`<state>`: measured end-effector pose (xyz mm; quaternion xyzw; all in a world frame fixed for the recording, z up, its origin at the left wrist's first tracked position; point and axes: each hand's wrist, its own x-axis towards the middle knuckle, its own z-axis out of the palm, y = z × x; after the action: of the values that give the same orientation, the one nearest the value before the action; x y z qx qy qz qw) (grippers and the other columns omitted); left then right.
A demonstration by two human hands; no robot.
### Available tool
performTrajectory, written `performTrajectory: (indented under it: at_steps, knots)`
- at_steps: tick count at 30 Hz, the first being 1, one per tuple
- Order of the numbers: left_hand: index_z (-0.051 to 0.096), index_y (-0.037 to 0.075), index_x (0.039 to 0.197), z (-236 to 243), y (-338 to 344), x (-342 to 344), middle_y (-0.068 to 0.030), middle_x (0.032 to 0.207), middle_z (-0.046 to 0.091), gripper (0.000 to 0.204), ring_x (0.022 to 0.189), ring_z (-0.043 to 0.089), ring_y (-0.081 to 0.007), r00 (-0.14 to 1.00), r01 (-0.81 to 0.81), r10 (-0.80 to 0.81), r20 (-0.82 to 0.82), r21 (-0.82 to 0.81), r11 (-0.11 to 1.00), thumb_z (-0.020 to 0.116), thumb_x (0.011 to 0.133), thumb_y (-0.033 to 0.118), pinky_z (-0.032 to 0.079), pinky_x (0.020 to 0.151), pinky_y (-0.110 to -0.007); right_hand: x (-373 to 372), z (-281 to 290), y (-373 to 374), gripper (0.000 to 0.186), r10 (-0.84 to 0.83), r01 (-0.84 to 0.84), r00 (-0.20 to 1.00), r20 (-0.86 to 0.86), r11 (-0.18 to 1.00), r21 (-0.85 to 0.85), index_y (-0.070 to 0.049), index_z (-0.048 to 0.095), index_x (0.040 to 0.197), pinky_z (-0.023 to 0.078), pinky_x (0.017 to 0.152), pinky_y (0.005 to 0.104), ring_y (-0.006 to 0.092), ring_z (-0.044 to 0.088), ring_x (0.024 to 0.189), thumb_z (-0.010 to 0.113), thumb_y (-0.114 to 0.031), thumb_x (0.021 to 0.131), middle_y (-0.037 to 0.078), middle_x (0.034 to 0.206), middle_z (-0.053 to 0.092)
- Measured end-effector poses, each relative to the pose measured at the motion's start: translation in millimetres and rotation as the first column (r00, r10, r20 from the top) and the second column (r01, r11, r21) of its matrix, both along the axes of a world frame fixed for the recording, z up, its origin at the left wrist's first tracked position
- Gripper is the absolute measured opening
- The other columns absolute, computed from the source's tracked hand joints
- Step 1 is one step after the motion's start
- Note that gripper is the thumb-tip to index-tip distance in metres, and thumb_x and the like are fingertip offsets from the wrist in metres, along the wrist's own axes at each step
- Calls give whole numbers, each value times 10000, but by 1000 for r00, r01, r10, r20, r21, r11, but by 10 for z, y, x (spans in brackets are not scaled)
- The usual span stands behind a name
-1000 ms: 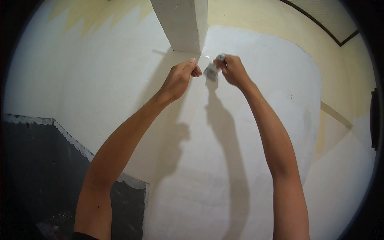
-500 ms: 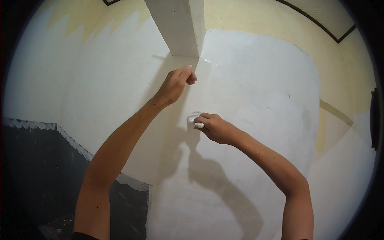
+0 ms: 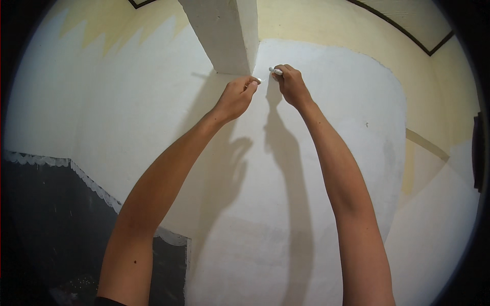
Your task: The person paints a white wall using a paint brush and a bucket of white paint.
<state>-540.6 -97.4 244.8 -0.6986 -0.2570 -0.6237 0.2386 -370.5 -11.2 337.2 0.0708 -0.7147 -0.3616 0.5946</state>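
Both my arms reach up and forward in front of a white wall (image 3: 337, 153). My left arm (image 3: 166, 183) enters at the lower left and slants up to the right, elbow slightly bent. My right arm (image 3: 344, 178) rises from the lower right and leans inward, so the two hands come near each other without touching, high in the view.

My left hand (image 3: 236, 97) is just below the bottom end of a pale beam (image 3: 219, 38), fingers curled and thumb close to the forefinger, a narrow pose. A small bright white spot shows at its fingertips; I cannot tell whether it is held or lies on the wall behind.

My right hand (image 3: 293, 85), to the right of the beam's end, is wrapped around a white-handled tool (image 3: 276, 71). The handle pokes out of the grip toward the upper left; I cannot make out its working end.

Shadows of both arms (image 3: 298, 214) fall on the wall between them. A dark grey area (image 3: 71, 219) with a scalloped pale edge fills the lower left, and yellow paint (image 3: 316, 23) borders the white above.
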Motion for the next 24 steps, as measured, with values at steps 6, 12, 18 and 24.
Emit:
performTrajectory:
  at_steps: [6, 12, 18, 24]
  knots:
    - [639, -35, 1131, 31, 183, 25, -156, 1000, 674, 373, 972, 622, -219, 998, -29, 24, 52, 96, 995, 460, 987, 260, 464, 895, -352, 81, -628, 191, 181, -35, 26, 972, 234, 999, 40, 11, 610, 958, 497, 808, 494, 436, 605, 924, 520, 73, 814, 236, 952, 624]
    - [658, -40, 1044, -18, 323, -51, -165, 957, 672, 349, 924, 625, -238, 994, -114, 113, 14, 111, 987, 467, 976, 244, 474, 862, -362, 403, -1315, -131, 214, -13, 127, 898, 439, 965, -231, 7, 614, 989, 522, 788, 427, 385, 643, 899, 516, 84, 815, 195, 969, 642]
    - [658, -41, 1040, 66, 392, 48, -169, 942, 671, 346, 906, 622, -251, 993, -114, 111, 35, 112, 987, 470, 973, 241, 474, 854, -371, 590, -553, 1, 136, 147, -116, 981, 130, 969, -220, 48, 615, 847, 525, 698, 313, 172, 650, 735, 512, 32, 935, 105, 751, 666]
    - [658, -43, 1052, 36, 459, 134, -169, 962, 673, 361, 922, 622, -257, 993, -114, 115, -8, 99, 989, 460, 981, 251, 471, 860, -369, 499, 52, 9, 66, 39, -37, 996, -74, 999, 30, 31, 634, 922, 513, 703, 335, 253, 650, 726, 572, 29, 899, 149, 804, 665]
